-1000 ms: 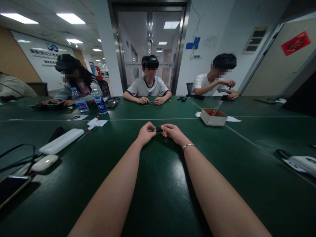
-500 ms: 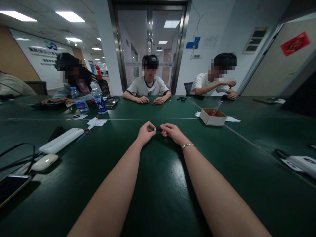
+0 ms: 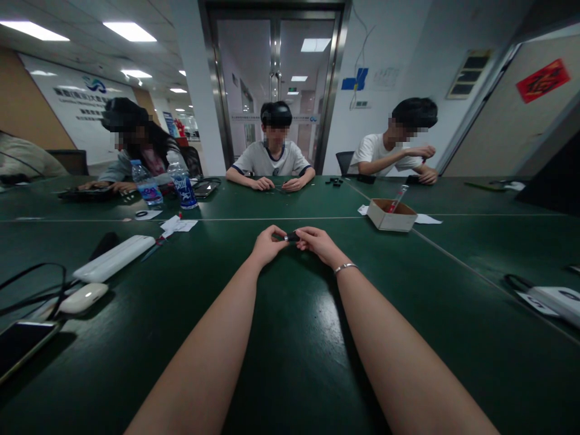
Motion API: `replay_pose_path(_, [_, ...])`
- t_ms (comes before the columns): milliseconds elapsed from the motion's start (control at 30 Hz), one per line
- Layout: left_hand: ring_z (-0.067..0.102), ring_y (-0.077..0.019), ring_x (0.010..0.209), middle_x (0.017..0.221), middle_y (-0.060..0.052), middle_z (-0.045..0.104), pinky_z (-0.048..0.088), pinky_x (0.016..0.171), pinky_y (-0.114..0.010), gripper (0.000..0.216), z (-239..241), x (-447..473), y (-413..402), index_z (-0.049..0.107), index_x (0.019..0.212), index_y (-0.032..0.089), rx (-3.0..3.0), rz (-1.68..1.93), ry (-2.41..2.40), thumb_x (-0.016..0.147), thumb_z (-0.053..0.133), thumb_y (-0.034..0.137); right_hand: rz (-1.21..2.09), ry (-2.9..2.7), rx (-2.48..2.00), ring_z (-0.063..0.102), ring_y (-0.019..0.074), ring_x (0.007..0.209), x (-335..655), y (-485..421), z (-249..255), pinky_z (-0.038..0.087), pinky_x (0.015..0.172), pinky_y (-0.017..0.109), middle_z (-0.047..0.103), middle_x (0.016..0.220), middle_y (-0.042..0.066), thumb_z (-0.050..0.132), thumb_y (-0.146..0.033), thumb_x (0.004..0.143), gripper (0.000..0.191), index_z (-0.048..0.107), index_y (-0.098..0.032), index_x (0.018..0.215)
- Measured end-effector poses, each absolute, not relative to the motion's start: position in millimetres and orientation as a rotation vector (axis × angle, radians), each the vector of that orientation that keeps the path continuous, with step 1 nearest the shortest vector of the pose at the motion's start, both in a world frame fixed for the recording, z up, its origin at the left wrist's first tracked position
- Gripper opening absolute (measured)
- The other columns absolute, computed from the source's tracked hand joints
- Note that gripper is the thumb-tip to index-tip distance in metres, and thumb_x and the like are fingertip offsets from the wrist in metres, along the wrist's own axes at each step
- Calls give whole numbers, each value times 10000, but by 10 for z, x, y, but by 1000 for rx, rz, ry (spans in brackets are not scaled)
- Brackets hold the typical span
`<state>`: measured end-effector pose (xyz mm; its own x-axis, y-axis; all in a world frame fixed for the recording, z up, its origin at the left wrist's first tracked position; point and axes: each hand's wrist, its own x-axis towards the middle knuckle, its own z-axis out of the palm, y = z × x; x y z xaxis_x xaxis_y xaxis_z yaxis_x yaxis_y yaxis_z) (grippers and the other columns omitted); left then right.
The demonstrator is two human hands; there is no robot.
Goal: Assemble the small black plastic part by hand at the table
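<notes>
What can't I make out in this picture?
In the head view:
- Small black object: too small to identify; fingers of the left hand and right hand cover its ends.
- Phone: cut off by the left edge.
- Open box: its front wall hides part of the inside.

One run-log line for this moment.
left hand: pinches small black object | right hand: pinches its other end | surface: green table | ahead, to the right: open box

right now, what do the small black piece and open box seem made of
Small black piece: perhaps plastic, dark, finish too small to judge; its silvery end glints like metal. Open box: likely matte cardboard, pale outside and brown inside, though thin wood is possible.
</notes>
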<state>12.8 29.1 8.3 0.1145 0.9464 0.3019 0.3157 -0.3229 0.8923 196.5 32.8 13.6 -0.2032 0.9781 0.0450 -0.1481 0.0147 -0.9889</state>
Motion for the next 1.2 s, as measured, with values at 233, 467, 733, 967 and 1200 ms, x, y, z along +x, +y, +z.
replay_pose_path(233, [584, -155, 698, 823, -53, 682, 471, 711, -299, 244, 72, 144, 328, 661, 837, 152, 1655, 1160, 1200, 642, 787, 227, 1410, -1222, -930, 618, 88, 570, 1989, 323, 129, 517, 535, 148, 674, 692, 27, 789, -160, 770, 142, 710, -132, 885])
replay_pose_path(467, [590, -162, 662, 746, -58, 684, 450, 681, -287, 435, 43, 131, 349, 637, 712, 159, 1782, 1043, 1234, 893, 469, 517, 1436, -1239, -892, 632, 92, 611, 2009, 317, 133, 538, 573, 163, 679, 772, 31, 779, -123, 760, 164, 719, -153, 911])
replay_pose_path(733, [571, -168, 593, 623, -43, 640, 410, 655, -298, 570, 81, 139, 302, 559, 593, 184, 1801, 999, 1391, 931, 309, 568, 1451, -1331, -835, 644, 101, 668, 2021, 313, 127, 555, 635, 190, 662, 794, 18, 774, -89, 733, 263, 702, -165, 974])
replay_pose_path(967, [596, -146, 646, 775, -15, 671, 451, 631, -264, 280, 57, 163, 289, 582, 877, 199, 1690, 1132, 1279, 873, 518, 472, 1428, -1296, -829, 649, 103, 678, 2029, 306, 115, 545, 631, 188, 652, 804, 16, 739, -69, 735, 267, 698, -174, 977])
replay_pose_path(1200, [584, -163, 612, 655, -35, 650, 440, 667, -293, 545, 56, 159, 309, 585, 645, 187, 1820, 1031, 1363, 936, 311, 557, 1434, -1303, -830, 646, 107, 686, 2029, 309, 117, 552, 639, 196, 656, 816, 17, 750, -64, 720, 274, 703, -178, 964])
